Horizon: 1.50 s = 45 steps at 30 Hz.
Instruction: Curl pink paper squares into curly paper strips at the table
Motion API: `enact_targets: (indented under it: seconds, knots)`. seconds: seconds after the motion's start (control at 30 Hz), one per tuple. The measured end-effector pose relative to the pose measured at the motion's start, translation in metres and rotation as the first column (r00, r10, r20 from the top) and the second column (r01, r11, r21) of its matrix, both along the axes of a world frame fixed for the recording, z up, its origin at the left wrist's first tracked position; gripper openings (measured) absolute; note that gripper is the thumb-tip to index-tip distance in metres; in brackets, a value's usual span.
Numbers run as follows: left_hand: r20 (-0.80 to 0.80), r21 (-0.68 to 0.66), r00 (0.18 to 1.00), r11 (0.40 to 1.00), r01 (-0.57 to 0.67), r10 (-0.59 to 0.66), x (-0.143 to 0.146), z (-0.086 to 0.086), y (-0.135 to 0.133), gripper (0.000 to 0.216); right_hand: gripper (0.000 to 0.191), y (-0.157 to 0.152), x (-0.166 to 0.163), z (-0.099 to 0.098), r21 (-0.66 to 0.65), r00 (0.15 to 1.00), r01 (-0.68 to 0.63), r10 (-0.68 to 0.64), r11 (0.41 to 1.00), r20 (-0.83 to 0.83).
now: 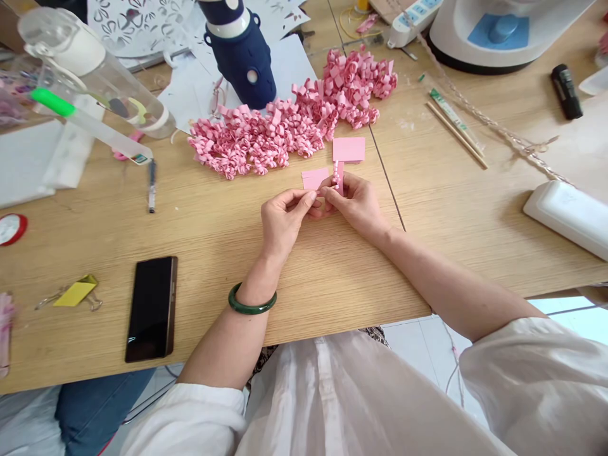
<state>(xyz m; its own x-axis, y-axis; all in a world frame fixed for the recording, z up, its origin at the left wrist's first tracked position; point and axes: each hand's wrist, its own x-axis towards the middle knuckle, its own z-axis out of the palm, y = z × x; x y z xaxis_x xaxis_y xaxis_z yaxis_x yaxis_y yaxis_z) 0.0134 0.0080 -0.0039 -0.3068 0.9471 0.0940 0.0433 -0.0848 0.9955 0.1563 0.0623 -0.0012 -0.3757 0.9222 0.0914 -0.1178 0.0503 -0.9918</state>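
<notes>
My left hand (284, 218) and my right hand (354, 201) meet over the wooden table (213, 215), fingers pinched together on a small pink paper piece (315, 178) with a curled pink strip (338, 174) at its right. A second flat pink paper square (348, 149) lies just beyond my right hand. Behind them spreads a heap of curled pink paper pieces (285, 123). A green bangle (251, 304) circles my left wrist.
A black phone (152, 308) and a yellow binder clip (76, 292) lie near the front left. A pen (152, 185), clear bottle (90, 69) and navy flask (242, 50) stand at the back. Chopsticks (456, 130), a black marker (566, 92) and a white case (567, 215) are at the right.
</notes>
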Motion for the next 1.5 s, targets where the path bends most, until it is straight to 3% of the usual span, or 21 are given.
enact_targets:
  seconds: [0.43, 0.73, 1.13, 1.5]
  knots:
    - [0.016, 0.021, 1.000, 1.000, -0.021, 0.020, -0.0010, -0.0008, 0.0006, 0.011, 0.011, -0.0024, -0.0004, 0.0051, -0.049, 0.999, -0.016, 0.015, 0.999, -0.034]
    - [0.043, 0.010, 0.996, 0.997, -0.075, 0.074, -0.0003, 0.0008, 0.0010, 0.017, 0.023, -0.0041, 0.0001, 0.0022, -0.127, 0.995, -0.071, 0.061, 0.989, -0.081]
    - [0.047, -0.014, 0.996, 0.997, -0.072, 0.073, 0.0001, 0.0021, 0.0021, 0.024, 0.016, -0.0007, -0.0006, -0.0029, -0.005, 0.998, -0.055, 0.055, 0.998, 0.016]
    - [0.086, -0.027, 0.993, 0.997, -0.072, 0.074, 0.0004, 0.0046, 0.0031, 0.024, 0.016, -0.0024, 0.0000, -0.0005, 0.000, 0.998, -0.058, 0.058, 0.998, 0.036]
